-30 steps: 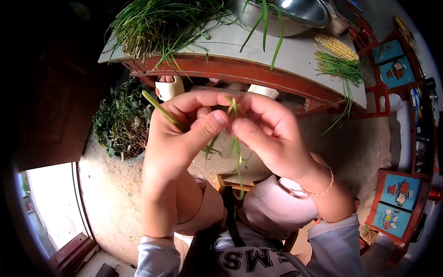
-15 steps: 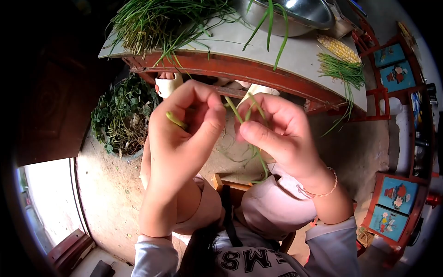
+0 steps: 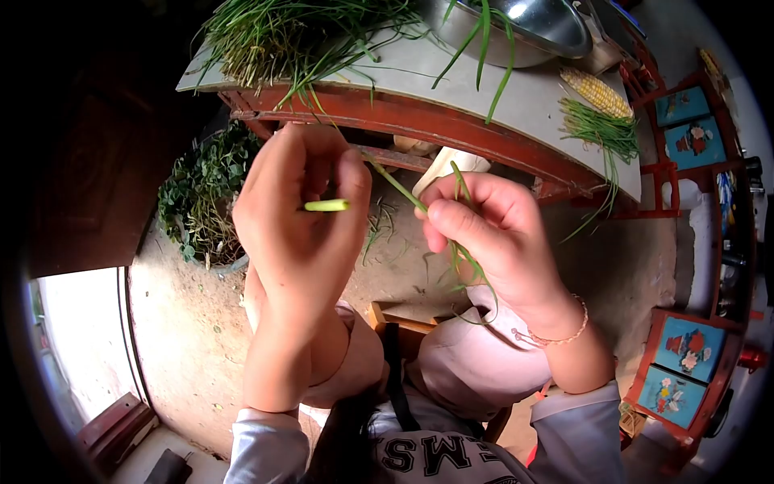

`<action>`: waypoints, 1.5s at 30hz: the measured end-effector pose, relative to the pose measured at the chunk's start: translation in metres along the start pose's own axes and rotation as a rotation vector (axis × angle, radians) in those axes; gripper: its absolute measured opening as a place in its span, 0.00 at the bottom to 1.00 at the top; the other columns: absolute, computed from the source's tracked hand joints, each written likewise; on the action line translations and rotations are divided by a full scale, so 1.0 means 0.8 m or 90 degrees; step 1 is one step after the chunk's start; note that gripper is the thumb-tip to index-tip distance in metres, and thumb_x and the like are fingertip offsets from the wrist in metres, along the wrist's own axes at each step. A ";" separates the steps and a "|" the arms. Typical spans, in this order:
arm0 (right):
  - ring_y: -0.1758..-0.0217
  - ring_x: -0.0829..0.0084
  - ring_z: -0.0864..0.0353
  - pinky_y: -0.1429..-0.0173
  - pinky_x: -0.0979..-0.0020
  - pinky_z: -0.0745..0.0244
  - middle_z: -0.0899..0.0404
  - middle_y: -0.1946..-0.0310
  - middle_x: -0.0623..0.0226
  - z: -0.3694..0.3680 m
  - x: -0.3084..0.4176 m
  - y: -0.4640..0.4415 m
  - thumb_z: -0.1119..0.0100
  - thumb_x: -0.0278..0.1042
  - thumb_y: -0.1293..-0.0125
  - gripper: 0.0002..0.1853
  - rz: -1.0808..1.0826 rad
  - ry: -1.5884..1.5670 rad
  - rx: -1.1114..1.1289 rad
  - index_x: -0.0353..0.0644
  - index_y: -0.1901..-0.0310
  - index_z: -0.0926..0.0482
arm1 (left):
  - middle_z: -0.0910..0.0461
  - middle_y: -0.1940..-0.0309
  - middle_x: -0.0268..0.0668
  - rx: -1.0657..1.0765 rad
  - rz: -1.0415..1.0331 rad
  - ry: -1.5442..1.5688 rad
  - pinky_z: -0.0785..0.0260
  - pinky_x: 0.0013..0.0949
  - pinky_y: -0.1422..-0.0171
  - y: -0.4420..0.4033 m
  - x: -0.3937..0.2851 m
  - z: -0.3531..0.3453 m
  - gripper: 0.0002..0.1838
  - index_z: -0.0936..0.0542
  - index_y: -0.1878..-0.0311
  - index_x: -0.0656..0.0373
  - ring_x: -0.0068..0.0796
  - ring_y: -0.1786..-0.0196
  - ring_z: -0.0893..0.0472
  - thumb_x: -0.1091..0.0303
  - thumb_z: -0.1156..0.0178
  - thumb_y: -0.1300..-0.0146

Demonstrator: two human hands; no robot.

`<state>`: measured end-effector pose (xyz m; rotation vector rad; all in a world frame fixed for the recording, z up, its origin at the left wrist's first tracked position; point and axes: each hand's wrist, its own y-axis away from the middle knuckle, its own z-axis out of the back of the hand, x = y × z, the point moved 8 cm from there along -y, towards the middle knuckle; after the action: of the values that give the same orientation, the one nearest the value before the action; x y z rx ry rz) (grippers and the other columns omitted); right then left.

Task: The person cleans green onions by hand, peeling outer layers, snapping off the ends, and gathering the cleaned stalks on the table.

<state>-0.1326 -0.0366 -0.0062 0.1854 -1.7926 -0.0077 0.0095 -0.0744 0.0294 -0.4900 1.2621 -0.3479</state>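
We see the table [image 3: 532,105] across the far side, its red front edge [image 3: 387,121] running from far left down to the right, beyond both hands. Bare floor [image 3: 185,323] opens on the left, and a tub [image 3: 230,266] of leafy plants [image 3: 201,202] stands near the table's left end. A white shoe [image 3: 446,169] shows under the table, just beyond the right hand [image 3: 480,226]. The pale trouser legs [image 3: 484,347] bound the near side. On the tabletop we find a large bundle of green stalks [image 3: 274,40] at far left, a metal basin [image 3: 556,36] in the middle, and a corn cob [image 3: 595,91] beside a small green bundle [image 3: 601,125] at right.

Our left hand [image 3: 302,198] is raised with its fingers curled inward, holding a stalk [image 3: 326,206] whose pale end points right, out of the curl. Our right hand pinches green strands [image 3: 468,262] between thumb and forefinger, some dangling below. A thin stem [image 3: 391,179] slants across the open gap from the left fingertips down to the right pinch; we cannot tell whether it belongs to the stalk.

A second ago our fingertips nearly met; now they are clearly apart, the gap wider than half a second ago. The left hand has shifted left, and its stalk end, earlier pointing up and left, now faces right. Our right hand stays nearly where it was.
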 end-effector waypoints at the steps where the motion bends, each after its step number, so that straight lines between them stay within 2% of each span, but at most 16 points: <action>1: 0.75 0.84 0.31 0.70 0.84 0.39 0.28 0.77 0.71 0.000 -0.001 0.000 0.47 0.29 0.43 0.07 -0.003 -0.015 -0.001 0.33 0.67 0.27 | 0.34 0.81 0.30 -0.029 -0.011 -0.026 0.47 0.18 0.78 -0.001 -0.001 0.005 0.04 0.29 0.73 0.63 0.15 0.81 0.40 0.81 0.45 0.51; 3: 0.74 0.85 0.31 0.69 0.83 0.38 0.28 0.77 0.72 0.000 -0.001 0.004 0.48 0.27 0.42 0.06 -0.030 -0.032 -0.001 0.33 0.67 0.27 | 0.34 0.81 0.27 -0.077 0.012 -0.036 0.48 0.16 0.78 -0.008 0.008 0.020 0.03 0.28 0.72 0.63 0.12 0.79 0.40 0.81 0.45 0.49; 6: 0.73 0.85 0.31 0.67 0.83 0.36 0.28 0.77 0.72 0.001 0.000 0.004 0.49 0.27 0.40 0.05 -0.052 -0.053 0.010 0.33 0.67 0.28 | 0.33 0.80 0.25 -0.052 0.096 0.041 0.50 0.14 0.79 -0.013 0.017 0.023 0.03 0.27 0.70 0.64 0.08 0.80 0.40 0.82 0.46 0.49; 8: 0.73 0.84 0.31 0.67 0.83 0.36 0.28 0.77 0.72 0.000 0.003 0.002 0.49 0.27 0.40 0.06 -0.049 -0.056 0.021 0.33 0.67 0.28 | 0.33 0.80 0.22 0.043 0.196 0.200 0.53 0.13 0.80 -0.007 0.025 0.003 0.05 0.25 0.67 0.64 0.04 0.81 0.41 0.82 0.46 0.48; 9: 0.73 0.84 0.31 0.66 0.82 0.35 0.28 0.76 0.71 -0.001 0.003 0.002 0.50 0.27 0.39 0.06 -0.051 -0.063 0.033 0.33 0.66 0.28 | 0.33 0.79 0.21 0.068 0.198 0.271 0.54 0.12 0.81 -0.003 0.027 -0.006 0.07 0.24 0.64 0.64 0.03 0.83 0.42 0.82 0.45 0.47; 11: 0.72 0.84 0.30 0.66 0.82 0.35 0.28 0.76 0.71 -0.003 0.003 0.002 0.50 0.28 0.39 0.06 -0.054 -0.070 0.042 0.33 0.66 0.28 | 0.34 0.78 0.22 0.154 0.263 0.293 0.51 0.11 0.79 0.008 0.020 -0.019 0.08 0.23 0.63 0.64 0.04 0.80 0.40 0.81 0.44 0.48; 12: 0.72 0.83 0.30 0.66 0.82 0.35 0.28 0.75 0.71 -0.005 0.002 0.002 0.50 0.27 0.39 0.06 -0.048 -0.088 0.043 0.33 0.65 0.28 | 0.31 0.74 0.24 0.200 0.194 0.319 0.48 0.11 0.76 0.008 0.014 -0.028 0.07 0.22 0.64 0.65 0.05 0.76 0.37 0.81 0.43 0.48; 13: 0.72 0.83 0.30 0.65 0.82 0.35 0.28 0.75 0.71 -0.005 0.002 0.002 0.50 0.27 0.39 0.06 -0.042 -0.107 0.043 0.33 0.65 0.28 | 0.29 0.72 0.27 0.240 0.232 0.335 0.44 0.12 0.72 0.014 0.013 -0.033 0.06 0.22 0.66 0.66 0.07 0.72 0.34 0.81 0.42 0.49; 17: 0.71 0.83 0.29 0.66 0.82 0.34 0.28 0.75 0.71 -0.010 0.008 0.002 0.50 0.26 0.39 0.05 -0.032 -0.068 0.051 0.33 0.65 0.29 | 0.26 0.69 0.30 0.258 0.227 0.389 0.39 0.13 0.68 0.017 0.007 -0.040 0.04 0.23 0.69 0.66 0.10 0.71 0.33 0.82 0.40 0.50; 20: 0.72 0.86 0.31 0.68 0.85 0.36 0.29 0.75 0.74 -0.010 0.008 0.003 0.48 0.25 0.41 0.04 -0.019 -0.064 0.014 0.34 0.66 0.28 | 0.25 0.69 0.32 0.249 0.231 0.395 0.38 0.14 0.66 0.017 0.011 -0.038 0.03 0.24 0.71 0.66 0.11 0.71 0.32 0.81 0.40 0.50; 25: 0.78 0.93 0.42 0.74 0.88 0.46 0.32 0.77 0.81 0.001 0.008 0.006 0.44 0.26 0.43 0.03 0.038 0.061 -0.035 0.37 0.69 0.27 | 0.25 0.69 0.32 0.237 0.206 0.440 0.38 0.15 0.66 0.016 0.011 -0.039 0.03 0.24 0.71 0.67 0.11 0.71 0.33 0.80 0.40 0.50; 28: 0.79 0.94 0.45 0.77 0.88 0.50 0.33 0.79 0.83 0.005 0.010 0.006 0.45 0.26 0.43 0.02 0.077 0.050 -0.052 0.37 0.70 0.26 | 0.25 0.71 0.31 0.242 0.265 0.451 0.40 0.15 0.68 0.017 0.011 -0.041 0.05 0.23 0.70 0.66 0.11 0.72 0.34 0.79 0.38 0.51; 31: 0.80 0.95 0.45 0.78 0.89 0.51 0.35 0.80 0.84 0.008 0.014 0.003 0.45 0.25 0.43 0.02 0.152 0.071 -0.063 0.37 0.70 0.26 | 0.26 0.73 0.30 0.316 0.256 0.327 0.43 0.15 0.71 0.021 0.014 -0.045 0.06 0.23 0.70 0.65 0.11 0.73 0.34 0.79 0.37 0.52; 33: 0.79 0.94 0.45 0.78 0.89 0.50 0.34 0.80 0.84 0.008 0.012 0.005 0.45 0.25 0.43 0.02 0.107 0.055 -0.055 0.37 0.70 0.27 | 0.28 0.75 0.28 0.292 0.148 0.308 0.47 0.15 0.74 0.016 0.006 -0.043 0.05 0.23 0.71 0.64 0.10 0.74 0.35 0.79 0.37 0.53; 37: 0.78 0.94 0.43 0.77 0.88 0.49 0.34 0.79 0.83 0.005 0.008 0.007 0.45 0.26 0.43 0.03 0.037 0.036 -0.043 0.37 0.70 0.28 | 0.29 0.76 0.28 0.287 0.162 0.308 0.49 0.14 0.75 0.017 0.007 -0.043 0.04 0.23 0.72 0.65 0.09 0.75 0.36 0.81 0.39 0.53; 45: 0.78 0.93 0.43 0.77 0.88 0.49 0.35 0.79 0.82 0.001 0.009 0.006 0.46 0.27 0.42 0.04 0.041 0.020 -0.014 0.38 0.71 0.29 | 0.30 0.77 0.25 0.309 0.192 0.317 0.53 0.13 0.78 0.021 0.009 -0.048 0.03 0.24 0.73 0.64 0.06 0.79 0.39 0.80 0.39 0.52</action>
<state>-0.1355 -0.0331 0.0007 0.1107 -1.7650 0.0210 -0.0258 -0.0699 0.0065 0.2190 1.6402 -0.5197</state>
